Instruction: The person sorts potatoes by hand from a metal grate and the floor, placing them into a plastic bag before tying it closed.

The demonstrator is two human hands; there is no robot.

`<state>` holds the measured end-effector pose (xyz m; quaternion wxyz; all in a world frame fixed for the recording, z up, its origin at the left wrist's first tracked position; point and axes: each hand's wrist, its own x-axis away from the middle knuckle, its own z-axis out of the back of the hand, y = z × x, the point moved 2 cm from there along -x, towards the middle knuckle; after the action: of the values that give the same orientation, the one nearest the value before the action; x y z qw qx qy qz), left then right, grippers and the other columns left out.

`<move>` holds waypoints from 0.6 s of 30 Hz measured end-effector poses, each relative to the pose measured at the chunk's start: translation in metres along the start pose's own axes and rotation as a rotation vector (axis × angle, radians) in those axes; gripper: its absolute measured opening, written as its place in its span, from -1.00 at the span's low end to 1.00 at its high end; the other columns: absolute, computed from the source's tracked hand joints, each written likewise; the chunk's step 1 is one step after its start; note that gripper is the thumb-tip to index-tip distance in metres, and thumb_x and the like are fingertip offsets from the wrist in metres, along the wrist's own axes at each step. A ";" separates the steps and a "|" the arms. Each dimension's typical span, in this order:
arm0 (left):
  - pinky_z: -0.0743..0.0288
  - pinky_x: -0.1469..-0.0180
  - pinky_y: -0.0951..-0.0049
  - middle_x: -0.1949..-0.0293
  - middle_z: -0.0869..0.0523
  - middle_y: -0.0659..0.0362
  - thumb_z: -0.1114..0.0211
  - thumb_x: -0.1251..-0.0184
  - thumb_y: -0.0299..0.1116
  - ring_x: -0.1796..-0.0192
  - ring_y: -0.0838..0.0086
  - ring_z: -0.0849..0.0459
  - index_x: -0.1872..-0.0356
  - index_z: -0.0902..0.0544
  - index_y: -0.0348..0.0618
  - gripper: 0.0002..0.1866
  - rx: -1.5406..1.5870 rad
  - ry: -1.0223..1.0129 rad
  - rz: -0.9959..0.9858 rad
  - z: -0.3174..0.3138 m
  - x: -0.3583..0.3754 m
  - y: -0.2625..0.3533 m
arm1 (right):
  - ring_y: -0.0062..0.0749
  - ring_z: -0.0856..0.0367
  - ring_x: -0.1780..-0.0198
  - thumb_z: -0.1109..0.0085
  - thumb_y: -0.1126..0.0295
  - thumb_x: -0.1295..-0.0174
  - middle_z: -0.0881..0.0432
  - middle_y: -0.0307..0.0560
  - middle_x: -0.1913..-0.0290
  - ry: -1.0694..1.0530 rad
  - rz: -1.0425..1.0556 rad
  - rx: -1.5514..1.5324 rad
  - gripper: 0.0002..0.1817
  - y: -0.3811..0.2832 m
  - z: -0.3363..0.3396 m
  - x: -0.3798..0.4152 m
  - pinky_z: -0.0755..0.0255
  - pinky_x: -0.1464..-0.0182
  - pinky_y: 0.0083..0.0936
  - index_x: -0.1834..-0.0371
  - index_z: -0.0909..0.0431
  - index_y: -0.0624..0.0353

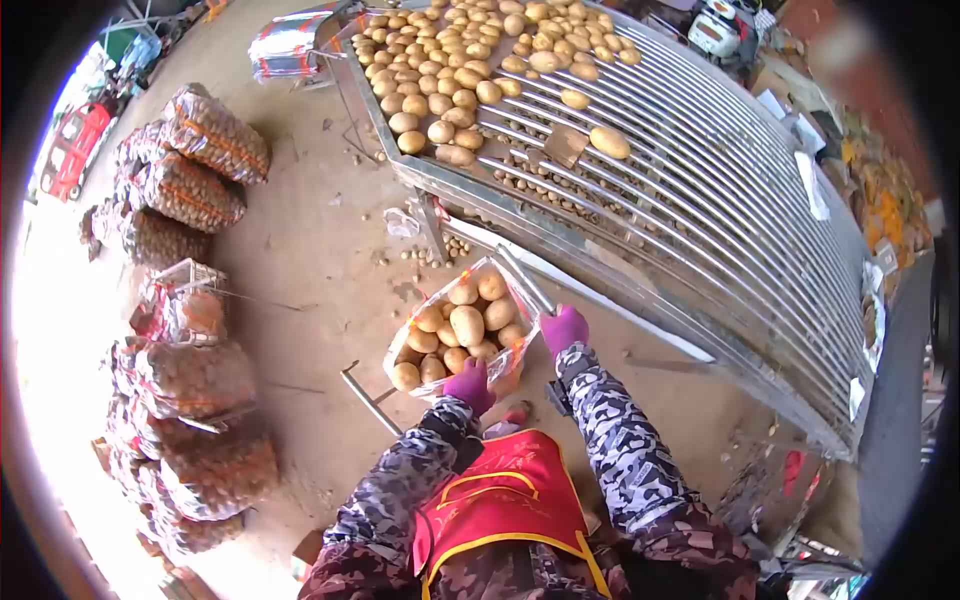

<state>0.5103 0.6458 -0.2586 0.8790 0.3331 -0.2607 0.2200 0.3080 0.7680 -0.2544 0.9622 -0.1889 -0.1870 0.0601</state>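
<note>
In front of my legs, a clear plastic-lined bag (512,365) with orange stripes stands with its mouth held wide, full of large potatoes (467,325). My left hand (470,387), in a purple glove, is closed at the near rim of the bag, beside the potatoes; its fingertips are partly hidden. To the right, my right hand (565,330), also purple-gloved, is closed at the lower end of a metal bar (524,278) along the bag's right side. Another metal bar (372,402) sticks out left of the bag.
A slanted sorting rack (700,190) of metal rods stands ahead and right, with many potatoes (440,75) heaped at its far end. Stacked filled sacks (205,385) line the left. Small potatoes (450,245) lie on the floor by the rack's leg.
</note>
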 end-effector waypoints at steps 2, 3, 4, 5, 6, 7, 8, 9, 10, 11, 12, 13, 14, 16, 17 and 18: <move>-0.61 0.00 -0.03 -0.04 -0.60 -0.12 -0.39 -0.10 -0.11 0.02 -0.05 -0.72 -0.28 -0.37 -0.17 -0.28 0.064 0.003 0.077 -0.025 0.004 0.004 | 0.20 -0.66 -0.01 -0.27 0.00 -0.08 -0.70 0.28 0.10 -0.019 0.025 0.014 -0.49 0.002 -0.001 -0.002 -0.55 -0.07 -0.06 0.15 -0.69 0.27; -0.61 -0.01 -0.02 -0.05 -0.60 -0.13 -0.39 -0.11 -0.10 0.01 -0.06 -0.71 -0.24 -0.41 -0.17 -0.32 0.151 0.036 0.069 -0.036 0.008 0.004 | 0.21 -0.65 0.00 -0.26 -0.01 -0.08 -0.70 0.28 0.10 -0.045 0.027 0.006 -0.48 0.004 -0.003 -0.001 -0.54 -0.07 -0.04 0.17 -0.69 0.28; -0.60 -0.02 -0.02 -0.06 -0.60 -0.15 -0.39 -0.12 -0.09 0.00 -0.08 -0.70 -0.20 -0.44 -0.16 -0.36 0.235 0.073 0.065 -0.045 0.012 0.003 | 0.06 -0.74 0.15 -0.34 0.04 -0.12 -0.75 0.21 0.22 -0.058 0.035 0.053 -0.54 0.003 -0.007 -0.003 -0.61 0.08 -0.15 0.25 -0.67 0.31; -0.60 -0.02 -0.02 -0.06 -0.60 -0.15 -0.39 -0.12 -0.09 0.00 -0.08 -0.70 -0.20 -0.44 -0.16 -0.36 0.251 0.088 0.084 -0.050 0.015 0.001 | 0.06 -0.74 0.15 -0.34 0.04 -0.12 -0.75 0.21 0.22 -0.069 0.060 0.063 -0.54 0.002 -0.008 -0.004 -0.61 0.08 -0.15 0.25 -0.67 0.31; -0.60 -0.04 -0.01 -0.06 -0.62 -0.16 -0.38 -0.13 -0.07 -0.01 -0.08 -0.70 -0.16 -0.48 -0.16 -0.39 0.286 0.068 0.089 -0.052 0.017 -0.001 | -0.09 -0.74 0.26 -0.37 0.13 -0.15 -0.74 0.13 0.30 -0.222 0.004 -0.222 -0.60 0.008 -0.009 -0.004 -0.61 0.18 -0.24 0.23 -0.63 0.31; -0.59 -0.06 0.01 -0.05 -0.63 -0.18 -0.38 -0.14 -0.06 -0.02 -0.09 -0.69 -0.12 -0.52 -0.15 -0.42 0.321 0.049 0.090 -0.050 0.016 0.000 | -0.25 -0.73 0.37 -0.40 0.23 -0.17 -0.73 0.04 0.38 -0.375 -0.059 -0.504 -0.65 0.014 -0.009 -0.005 -0.61 0.29 -0.34 0.22 -0.60 0.32; -0.58 -0.09 0.03 0.00 -0.68 -0.17 -0.36 -0.16 -0.05 -0.04 -0.05 -0.70 -0.06 -0.58 -0.17 -0.48 0.341 0.064 0.122 -0.049 0.013 0.003 | -0.49 -0.70 0.35 -0.42 0.34 -0.22 -0.71 -0.08 0.32 -0.455 -0.045 -0.681 -0.72 0.022 -0.007 -0.006 -0.60 0.28 -0.50 0.20 -0.56 0.30; -0.58 -0.09 0.03 0.00 -0.68 -0.17 -0.36 -0.16 -0.05 -0.04 -0.05 -0.70 -0.06 -0.58 -0.17 -0.48 0.367 0.080 0.141 -0.047 0.010 0.006 | -0.47 -0.72 0.23 -0.40 0.32 -0.25 -0.72 -0.11 0.19 -0.558 0.017 -0.760 -0.70 0.027 0.002 -0.005 -0.62 0.11 -0.49 0.12 -0.59 0.31; -0.58 -0.09 0.03 0.04 -0.70 -0.16 -0.35 -0.17 -0.04 -0.03 -0.02 -0.71 -0.03 -0.61 -0.16 -0.50 0.372 0.041 0.170 -0.045 0.007 0.008 | -0.48 -0.70 0.04 -0.38 0.35 -0.28 -0.72 -0.13 0.12 -0.642 0.122 -0.677 -0.67 0.045 -0.002 -0.013 -0.57 -0.07 -0.48 -0.01 -0.60 0.31; -0.57 -0.09 0.03 0.07 -0.73 -0.14 -0.34 -0.18 -0.03 -0.03 0.00 -0.71 -0.01 -0.64 -0.16 -0.52 0.382 0.004 0.208 -0.045 0.002 0.011 | -0.48 -0.66 -0.08 -0.37 0.38 -0.28 -0.72 -0.14 0.07 -0.820 0.064 -0.648 -0.68 0.073 -0.011 -0.020 -0.51 -0.15 -0.48 -0.06 -0.63 0.26; -0.60 -0.04 0.04 0.13 -0.77 -0.08 -0.30 -0.21 -0.03 0.02 0.04 -0.74 0.08 -0.70 -0.13 -0.58 0.332 -0.008 0.275 -0.049 -0.002 0.014 | -0.46 -0.66 -0.08 -0.37 0.38 -0.29 -0.73 -0.11 0.03 -0.936 0.202 -0.562 -0.73 0.084 -0.013 -0.024 -0.51 -0.15 -0.50 0.00 -0.67 0.23; -0.60 -0.04 0.04 0.13 -0.77 -0.08 -0.30 -0.21 -0.03 0.02 0.04 -0.74 0.08 -0.70 -0.13 -0.58 0.355 -0.003 0.327 -0.040 -0.002 0.025 | -0.42 -0.66 -0.08 -0.37 0.37 -0.28 -0.74 -0.08 0.00 -1.048 0.228 -0.635 -0.75 0.089 -0.016 -0.027 -0.51 -0.15 -0.45 0.04 -0.69 0.24; -0.61 -0.02 0.04 0.16 -0.78 -0.06 -0.27 -0.23 -0.03 0.05 0.05 -0.76 0.11 -0.72 -0.13 -0.60 0.290 -0.014 0.340 -0.031 0.001 0.034 | -0.38 -0.69 -0.03 -0.41 0.33 -0.24 -0.75 -0.03 0.03 -1.078 0.254 -0.479 -0.73 0.097 -0.015 -0.036 -0.54 -0.11 -0.43 0.09 -0.70 0.26; -0.65 0.06 0.06 0.22 -0.80 -0.03 -0.19 -0.28 0.00 0.12 0.07 -0.79 0.16 -0.76 -0.09 -0.60 0.199 -0.028 0.336 -0.041 -0.003 0.039 | -0.34 -0.72 0.02 -0.44 0.29 -0.20 -0.77 0.03 0.07 -1.131 0.288 -0.320 -0.70 0.073 0.003 -0.042 -0.57 -0.07 -0.42 0.13 -0.70 0.29; -0.65 0.06 0.06 0.22 -0.80 -0.03 -0.19 -0.28 0.00 0.12 0.07 -0.79 0.16 -0.76 -0.09 -0.60 0.218 -0.024 0.362 -0.040 -0.007 0.043 | -0.20 -0.74 0.08 -0.38 0.17 -0.21 -0.77 0.08 0.13 -1.090 0.507 -0.080 -0.66 0.060 0.008 -0.049 -0.58 -0.03 -0.33 0.21 -0.71 0.29; -0.66 0.09 0.06 0.24 -0.81 -0.01 -0.18 -0.29 -0.03 0.15 0.08 -0.80 0.20 -0.76 -0.09 -0.63 0.206 -0.034 0.390 -0.040 -0.010 0.046 | -0.06 -0.75 0.14 -0.31 0.05 -0.22 -0.77 0.13 0.19 -1.029 0.721 0.164 -0.58 0.054 0.015 -0.052 -0.59 0.01 -0.24 0.30 -0.72 0.29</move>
<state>0.4890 0.7029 -0.2683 0.7767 0.3681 -0.3110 0.4056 0.2514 0.8133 -0.2801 0.6799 -0.1129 -0.5449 0.4777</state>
